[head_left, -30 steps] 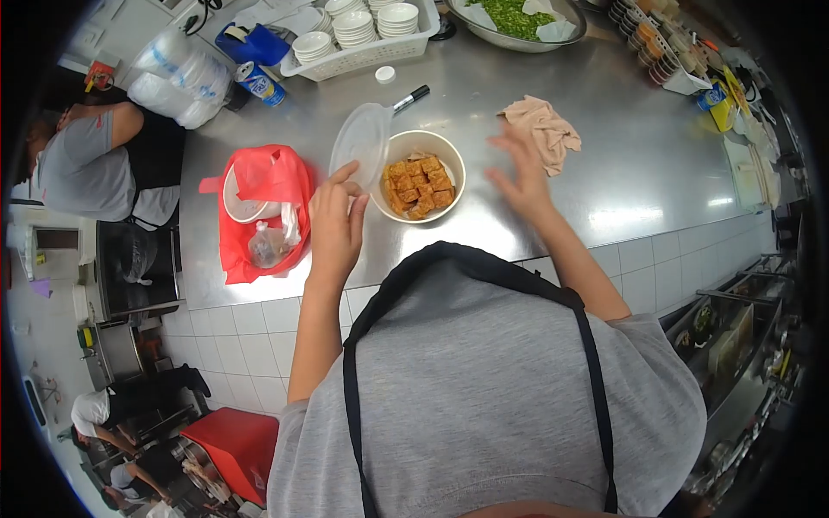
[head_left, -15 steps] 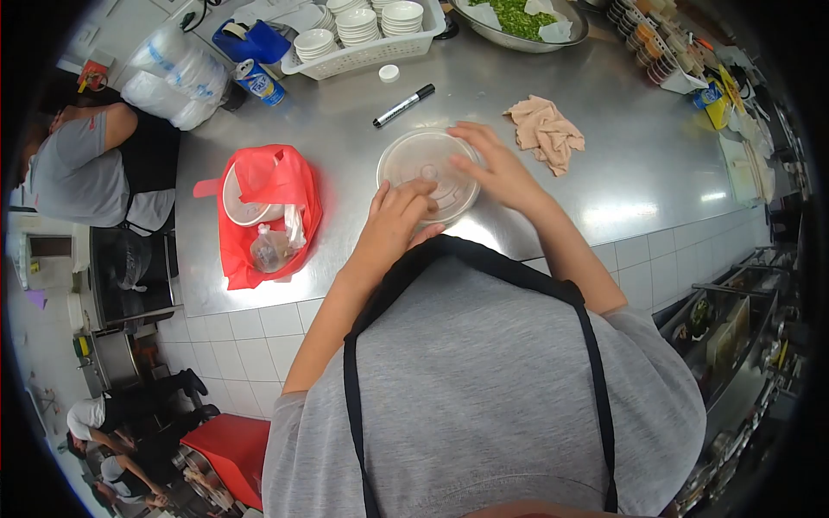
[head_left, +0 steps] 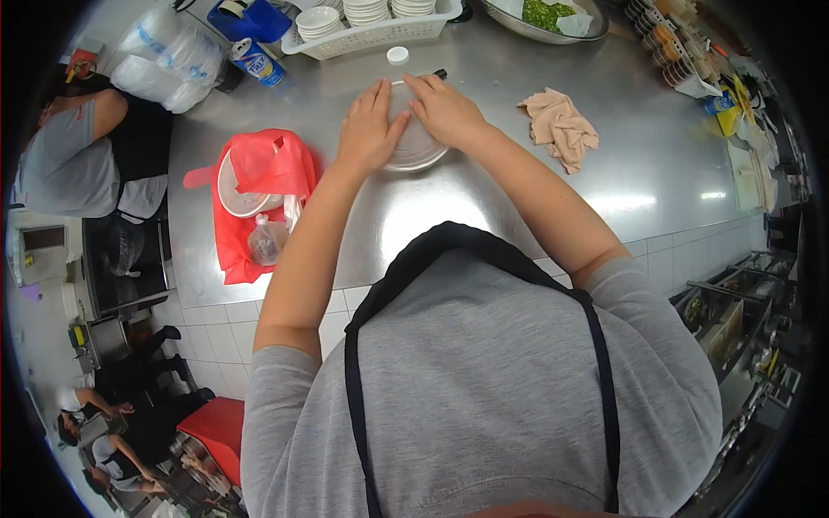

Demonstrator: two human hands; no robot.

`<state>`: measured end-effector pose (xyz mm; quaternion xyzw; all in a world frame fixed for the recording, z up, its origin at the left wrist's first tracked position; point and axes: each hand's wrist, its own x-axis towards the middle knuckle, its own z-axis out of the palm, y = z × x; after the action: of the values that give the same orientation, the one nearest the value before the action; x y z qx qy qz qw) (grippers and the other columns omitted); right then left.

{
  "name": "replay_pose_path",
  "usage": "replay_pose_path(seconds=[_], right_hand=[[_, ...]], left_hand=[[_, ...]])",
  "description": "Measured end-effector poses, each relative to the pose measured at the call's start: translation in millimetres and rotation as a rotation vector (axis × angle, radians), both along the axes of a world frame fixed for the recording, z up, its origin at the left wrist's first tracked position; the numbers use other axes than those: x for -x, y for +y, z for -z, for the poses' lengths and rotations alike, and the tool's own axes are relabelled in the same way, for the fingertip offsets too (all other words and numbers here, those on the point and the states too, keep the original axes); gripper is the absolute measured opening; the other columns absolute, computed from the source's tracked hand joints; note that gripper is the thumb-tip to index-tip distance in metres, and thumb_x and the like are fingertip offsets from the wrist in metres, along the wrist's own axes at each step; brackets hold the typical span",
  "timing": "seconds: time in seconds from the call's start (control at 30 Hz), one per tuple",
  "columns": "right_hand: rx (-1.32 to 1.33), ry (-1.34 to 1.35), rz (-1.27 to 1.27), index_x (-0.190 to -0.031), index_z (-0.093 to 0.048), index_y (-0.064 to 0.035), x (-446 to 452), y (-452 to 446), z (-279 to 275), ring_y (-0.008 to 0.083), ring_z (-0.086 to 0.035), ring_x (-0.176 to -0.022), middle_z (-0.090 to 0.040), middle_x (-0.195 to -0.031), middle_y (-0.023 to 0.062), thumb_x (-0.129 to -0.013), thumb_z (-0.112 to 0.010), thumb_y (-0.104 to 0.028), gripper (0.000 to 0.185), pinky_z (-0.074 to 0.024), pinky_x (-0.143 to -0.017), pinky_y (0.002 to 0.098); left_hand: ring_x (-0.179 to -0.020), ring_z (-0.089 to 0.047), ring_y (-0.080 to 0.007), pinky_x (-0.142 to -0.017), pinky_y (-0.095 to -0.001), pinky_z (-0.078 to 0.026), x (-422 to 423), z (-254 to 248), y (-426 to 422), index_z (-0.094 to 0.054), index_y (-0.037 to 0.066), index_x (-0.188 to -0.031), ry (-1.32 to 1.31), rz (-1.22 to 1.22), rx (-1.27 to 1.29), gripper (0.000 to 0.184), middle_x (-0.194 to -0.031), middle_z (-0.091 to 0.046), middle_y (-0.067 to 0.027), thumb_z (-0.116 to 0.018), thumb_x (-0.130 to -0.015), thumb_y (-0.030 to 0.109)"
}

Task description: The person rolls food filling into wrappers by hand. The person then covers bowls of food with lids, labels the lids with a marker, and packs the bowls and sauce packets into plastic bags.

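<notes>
A round tub with a translucent plastic lid (head_left: 416,154) stands on the steel table, partly covered by both hands. My left hand (head_left: 371,128) lies over its left side, fingers stretched toward the far rim and thumb pointing inward. Over the far right part rests my right hand (head_left: 446,114), its fingers also extended and its thumb near the left one. Just beyond the right fingertips, the end of a black marker (head_left: 441,74) shows; the rest is hidden. A small white cap (head_left: 397,56) lies past the tub.
To the left, an open red plastic bag (head_left: 233,246) holds a white tub and a small tied clear bag (head_left: 267,240). A crumpled beige cloth (head_left: 560,128) lies right. At the back are a basket (head_left: 371,37) of small dishes and a bowl (head_left: 553,36) of chopped greens.
The tub has slid away from me toward the marker, which is now mostly covered. Both hands have moved forward with it and straightened their fingers over the lid.
</notes>
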<state>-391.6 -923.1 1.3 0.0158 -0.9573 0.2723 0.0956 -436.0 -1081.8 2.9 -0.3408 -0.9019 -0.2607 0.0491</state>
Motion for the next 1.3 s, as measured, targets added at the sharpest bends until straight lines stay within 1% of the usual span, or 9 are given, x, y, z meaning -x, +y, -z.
replay_pose_path(seconds=[0.3, 0.37, 0.53, 0.73, 0.9, 0.97, 1.1, 1.17, 1.3], right_hand=[[-0.031, 0.124, 0.037, -0.13, -0.04, -0.0122, -2.3, -2.0, 7.1, 0.0313, -0.048, -0.11, -0.043, -0.128, 0.0108, -0.089, -0.047, -0.031, 0.046, -0.0409, -0.091, 0.0434], [0.2, 0.162, 0.103, -0.131, -0.038, -0.0101, -0.2, -0.4, 5.8, 0.0324, -0.045, -0.115, -0.039, -0.131, 0.015, -0.085, -0.054, -0.034, 0.054, -0.0373, -0.096, 0.0432], [0.337, 0.422, 0.213, -0.131, -0.036, -0.0041, -41.5, -4.1, 20.0, 0.0292, -0.047, -0.114, -0.037, -0.131, 0.0203, -0.083, -0.061, -0.029, 0.06, -0.037, -0.097, 0.0331], [0.63, 0.117, 0.212, -0.121, -0.046, -0.0017, -62.9, 27.5, 18.2, 0.0186, -0.053, -0.101, -0.054, -0.114, 0.0133, -0.088, -0.054, -0.02, 0.039, -0.0397, -0.089, 0.0271], [0.716, -0.108, 0.095, -0.112, -0.056, -0.0023, -75.4, 21.0, 7.2, 0.01, -0.054, -0.088, -0.062, -0.096, 0.0045, -0.092, -0.046, -0.014, 0.025, -0.0421, -0.081, 0.0232], [0.801, -0.133, 0.07, -0.111, -0.056, -0.0024, -78.6, 14.7, 9.7, 0.0095, -0.054, -0.087, -0.062, -0.096, 0.0041, -0.092, -0.046, -0.012, 0.024, -0.0428, -0.08, 0.0229], [0.772, -0.077, 0.013, -0.107, -0.059, -0.0044, -87.8, -3.1, 14.1, 0.0168, -0.061, -0.083, -0.065, -0.092, 0.0117, -0.09, -0.048, -0.017, 0.024, -0.0464, -0.076, 0.0282], [0.779, -0.078, 0.018, -0.108, -0.059, -0.0045, -91.1, -6.0, 13.6, 0.0171, -0.062, -0.082, -0.065, -0.091, 0.0116, -0.09, -0.048, -0.017, 0.024, -0.0467, -0.075, 0.0283], [0.793, -0.065, 0.057, -0.107, -0.061, -0.0044, -92.9, -10.7, 9.7, 0.0177, -0.062, -0.079, -0.066, -0.088, 0.0117, -0.09, -0.049, -0.018, 0.025, -0.0475, -0.073, 0.0288]], left_hand=[[-0.126, -0.034, -0.0325, -0.099, -0.0415, -0.033, -4.1, -3.9, 0.3, -0.039, 0.01, -0.133, 0.161, 0.072, 0.108, 0.053, -0.138, -0.036, -0.0121, -0.046, -0.088, 0.037], [-0.123, -0.036, -0.0327, -0.096, -0.0423, -0.036, -4.0, -10.2, 1.5, -0.041, 0.01, -0.132, 0.119, 0.119, 0.084, 0.051, -0.136, -0.04, -0.0119, -0.047, -0.088, 0.037], [-0.084, -0.059, -0.0348, -0.067, -0.0442, -0.049, -36.9, -22.7, 4.0, -0.048, 0.0, -0.118, 0.085, -0.213, 0.288, 0.049, -0.107, -0.052, -0.0192, -0.049, -0.086, 0.039], [-0.073, -0.06, -0.035, -0.057, -0.0422, -0.048, -101.2, -37.6, -17.2, -0.05, 0.0, -0.102, -0.11, 0.022, 0.369, 0.041, -0.094, -0.055, -0.0205, -0.056, -0.083, 0.036], [-0.095, -0.055, -0.0286, -0.073, -0.0354, -0.047, -104.6, -18.4, -40.6, -0.054, 0.002, -0.097, 0.042, 0.049, -0.008, 0.024, -0.099, -0.052, -0.0167, -0.059, -0.082, 0.02], [-0.106, -0.049, -0.0225, -0.078, -0.0307, -0.045, -107.1, 2.3, -36.1, -0.051, 0.001, -0.11, -0.45, -0.2, -0.551, 0.028, -0.108, -0.051, -0.0147, -0.054, -0.087, 0.017], [-0.106, -0.048, -0.0175, -0.08, -0.0281, -0.044, -99.9, 10.2, -35.3, -0.045, 0.0, -0.121, -0.68, -0.06, -0.688, 0.035, -0.115, -0.05, -0.0141, -0.049, -0.091, 0.019], [-0.106, -0.048, -0.016, -0.086, -0.028, -0.041, -98.0, 5.6, -34.5, -0.046, 0.0, -0.121, -1.053, -0.164, -0.83, 0.034, -0.116, -0.05, -0.0143, -0.046, -0.093, 0.018], [-0.103, -0.05, -0.0161, -0.089, -0.0278, -0.039, -88.8, 9.2, -31.3, -0.051, 0.0, -0.117, -1.005, -0.128, -0.819, 0.03, -0.11, -0.053, -0.014, -0.045, -0.093, 0.017]])
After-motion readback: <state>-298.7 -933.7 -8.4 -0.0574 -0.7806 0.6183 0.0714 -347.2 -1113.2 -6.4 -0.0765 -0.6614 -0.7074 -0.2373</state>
